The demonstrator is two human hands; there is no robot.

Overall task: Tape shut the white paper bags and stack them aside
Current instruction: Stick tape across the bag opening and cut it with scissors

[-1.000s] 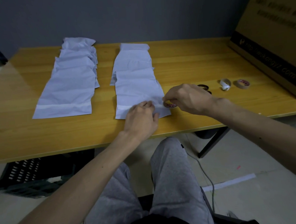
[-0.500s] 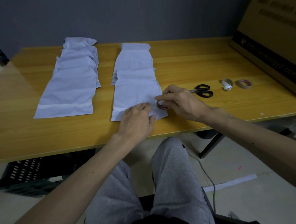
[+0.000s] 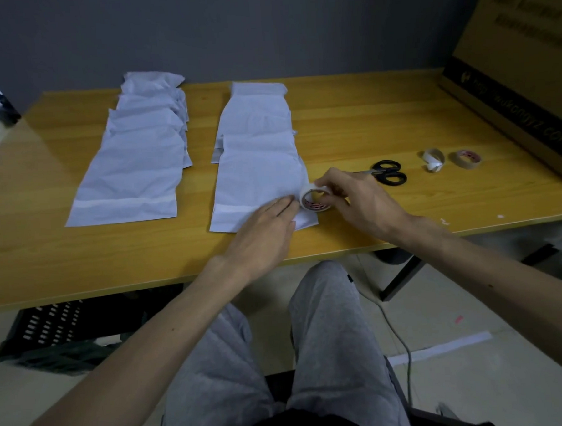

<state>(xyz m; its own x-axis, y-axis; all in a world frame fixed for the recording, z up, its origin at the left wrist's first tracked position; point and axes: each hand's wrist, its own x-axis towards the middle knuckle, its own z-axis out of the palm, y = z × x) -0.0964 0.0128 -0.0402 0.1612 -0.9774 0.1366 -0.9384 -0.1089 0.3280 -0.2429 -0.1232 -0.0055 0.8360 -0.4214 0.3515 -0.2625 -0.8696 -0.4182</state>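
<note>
Two rows of white paper bags lie on the wooden table point(image 3: 349, 118). The left row point(image 3: 140, 155) ends near me in a bag with a tape strip across its folded edge. The nearest bag of the middle row point(image 3: 255, 181) lies under my hands. My left hand point(image 3: 264, 233) rests flat on its lower right corner, fingertips at the fold. My right hand point(image 3: 354, 199) grips a white tape roll point(image 3: 313, 199) standing on edge at the bag's right side, right beside my left fingertips.
Black scissors point(image 3: 388, 172) lie just right of my right hand. Farther right sit two more tape rolls point(image 3: 433, 159), point(image 3: 467, 159). A large cardboard box point(image 3: 526, 69) stands at the table's right end. A black crate point(image 3: 51, 335) is under the table on the left.
My right hand carried the tape roll left onto the bag's right edge and tipped it upright, uncovering the scissors. The bag and my left hand shifted slightly left.
</note>
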